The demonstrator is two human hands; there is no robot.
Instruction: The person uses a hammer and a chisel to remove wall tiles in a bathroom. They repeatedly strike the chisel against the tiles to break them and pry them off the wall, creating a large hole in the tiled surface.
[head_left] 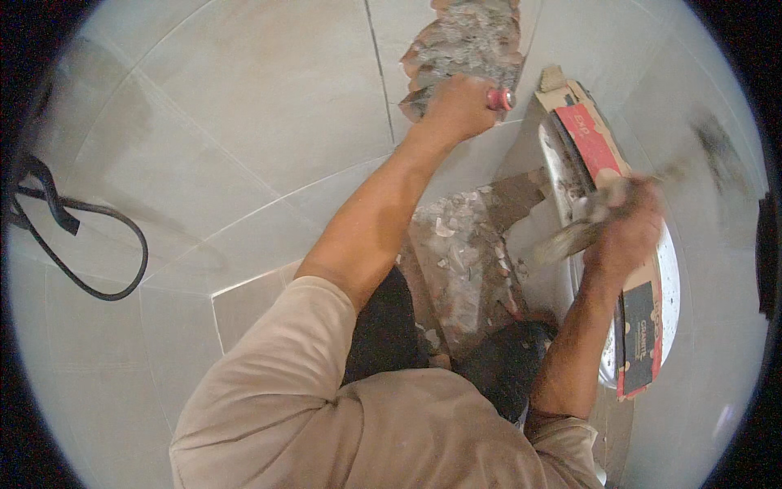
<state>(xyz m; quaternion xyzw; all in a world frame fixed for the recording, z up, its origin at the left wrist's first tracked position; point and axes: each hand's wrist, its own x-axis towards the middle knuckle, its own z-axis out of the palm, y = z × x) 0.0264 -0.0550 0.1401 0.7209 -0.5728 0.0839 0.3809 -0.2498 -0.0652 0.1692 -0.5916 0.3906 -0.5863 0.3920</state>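
Note:
My left hand (464, 107) is closed around a chisel (503, 99); only its red grip end with a metal cap shows. It presses near the lower part of a rough broken patch (468, 45) in the tiled wall, where the grey layer is exposed and the edges are jagged. My right hand (635, 224) grips the handle of a hammer (570, 236), lower and to the right of the chisel. The hammer's head is smeared by motion at the far right, away from the chisel. The chisel's blade is hidden behind my left hand.
Broken tile pieces and dust (456, 244) lie between my legs and the wall. A white rounded fixture (668, 285) stands at my right, covered by a cardboard strip (639, 342). A black cable loop (134, 277) hangs at the left. Large beige tiles (244, 73) surround the patch.

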